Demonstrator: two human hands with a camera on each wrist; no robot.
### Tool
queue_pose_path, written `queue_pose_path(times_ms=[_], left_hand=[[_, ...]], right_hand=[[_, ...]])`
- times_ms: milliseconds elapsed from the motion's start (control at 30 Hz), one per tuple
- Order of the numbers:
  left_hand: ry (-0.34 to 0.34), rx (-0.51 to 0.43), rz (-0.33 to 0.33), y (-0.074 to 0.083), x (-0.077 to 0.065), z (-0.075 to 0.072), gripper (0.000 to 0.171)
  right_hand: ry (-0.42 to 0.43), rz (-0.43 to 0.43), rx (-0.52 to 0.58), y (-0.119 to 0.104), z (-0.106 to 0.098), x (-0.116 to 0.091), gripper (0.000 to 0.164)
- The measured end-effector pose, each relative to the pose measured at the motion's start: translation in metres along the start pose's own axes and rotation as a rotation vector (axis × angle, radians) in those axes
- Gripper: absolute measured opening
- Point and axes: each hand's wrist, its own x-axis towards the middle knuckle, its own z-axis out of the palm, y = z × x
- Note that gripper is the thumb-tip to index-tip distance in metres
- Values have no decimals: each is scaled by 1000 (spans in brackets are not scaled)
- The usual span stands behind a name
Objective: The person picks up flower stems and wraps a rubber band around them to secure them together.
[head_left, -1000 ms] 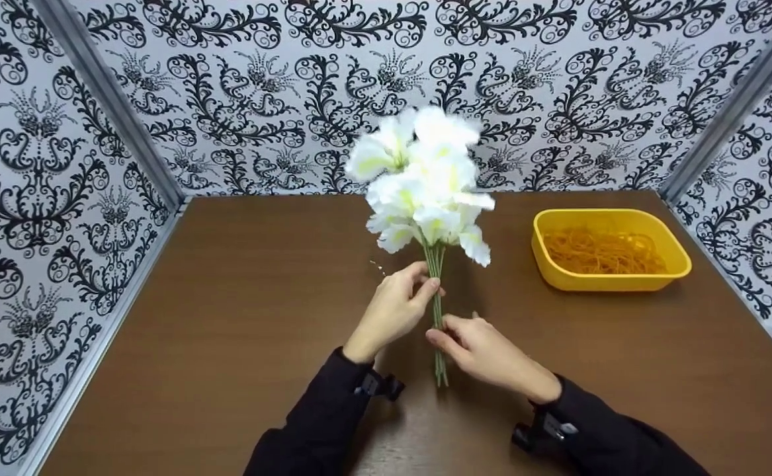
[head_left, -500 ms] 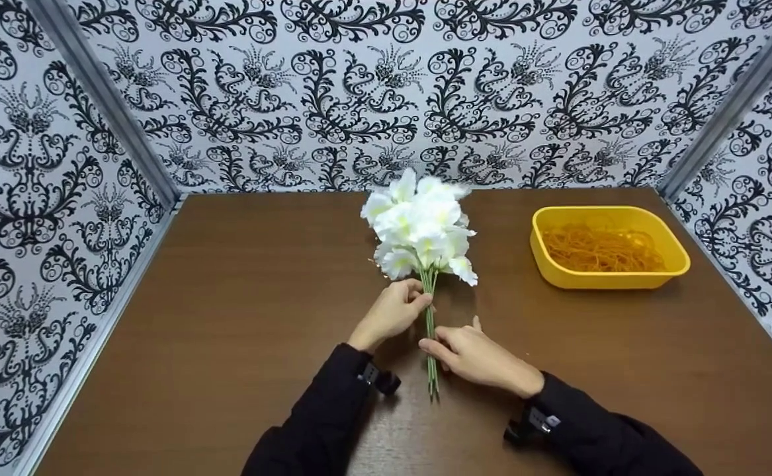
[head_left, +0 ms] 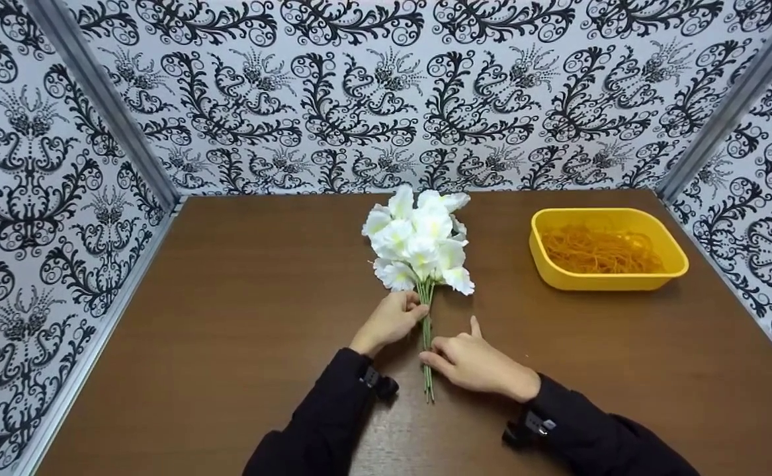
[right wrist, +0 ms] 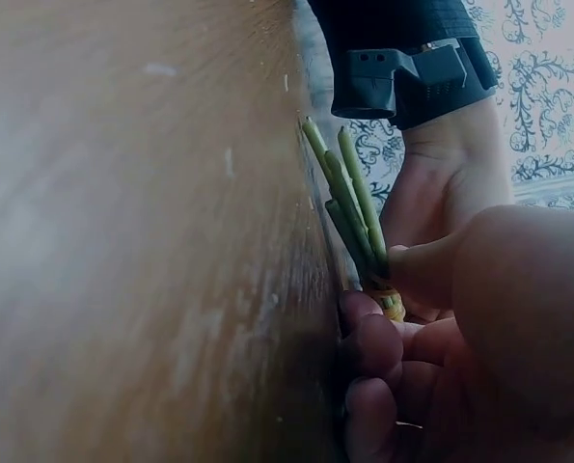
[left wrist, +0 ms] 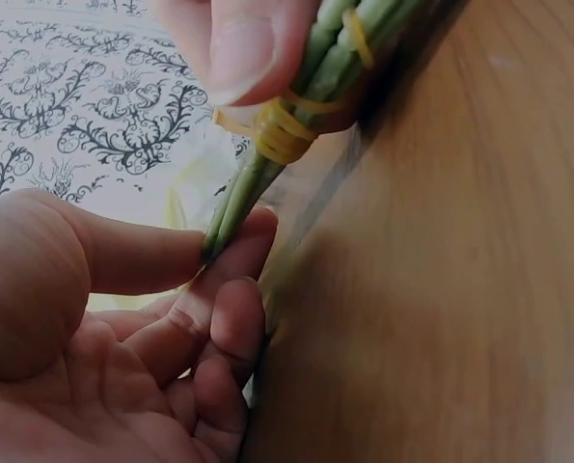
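A bunch of white flowers (head_left: 420, 246) with pale yellow centres lies along the middle of the table, blooms toward the back wall. My left hand (head_left: 389, 320) pinches the green stems (head_left: 427, 330) between thumb and fingers just under the blooms. Lower down, my right hand (head_left: 481, 363) pinches the same stems, its little finger sticking out. A yellow rubber band (left wrist: 285, 133) is wound several times round the stems beside the right thumb, as the left wrist view shows. Cut stem ends (right wrist: 344, 183) poke out past the right hand, close to the table surface.
A yellow plastic tub (head_left: 607, 283) holding a heap of rubber bands (head_left: 597, 250) stands on the brown table (head_left: 260, 284) at the back right. Patterned black-and-white walls (head_left: 372, 99) enclose the table at the back and both sides.
Both hands have brought the flowers down and toward me, from raised in front of the back wall to lying low over the table. Each hand has kept its grip on the stems.
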Motion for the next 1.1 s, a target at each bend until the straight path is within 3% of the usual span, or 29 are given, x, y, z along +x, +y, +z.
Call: queue_pose_path(times_ms=[600, 800, 1100], left_hand=[[13, 75, -33, 2, 1, 2, 13], [16, 60, -40, 2, 1, 4, 13], [14, 70, -7, 3, 3, 2, 16]], right_hand=[[35, -54, -123, 1, 2, 0, 31], [31, -71, -160, 3, 4, 0, 31], [46, -52, -166, 3, 0, 0, 32]])
